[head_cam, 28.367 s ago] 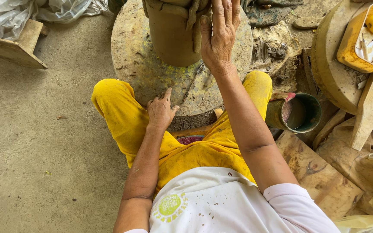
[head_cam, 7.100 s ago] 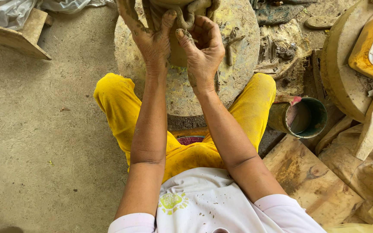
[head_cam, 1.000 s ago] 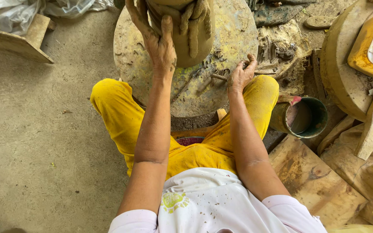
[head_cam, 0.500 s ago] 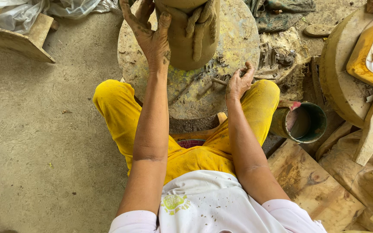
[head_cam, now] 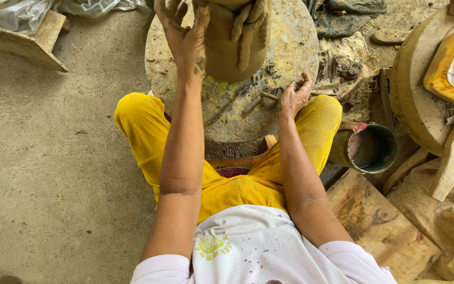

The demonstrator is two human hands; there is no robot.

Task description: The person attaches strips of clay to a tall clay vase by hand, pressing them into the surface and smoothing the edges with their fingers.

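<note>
Sitting cross-legged in yellow trousers, the person faces a round, clay-smeared stone turntable with a tall brown wet-clay pot standing upright on it, its top cut off by the upper edge of the picture. A limp strip of clay hangs down the pot's right side. The pot's long axis is vertical, and it lies straight ahead of the body, slightly left of the turntable's middle.

The left hand is raised beside the pot's left wall, mud-coated, fingers spread open and gripping nothing; whether its thumb touches the clay cannot be told. It is the nearer hand to the pot. The right hand rests low on the near rim of the turntable, apart from the pot, fingers curled loosely over a small stick-like tool; whether it actually grips the tool is unclear.

A dark green bucket stands just beside the right knee, among wooden boards.
</note>
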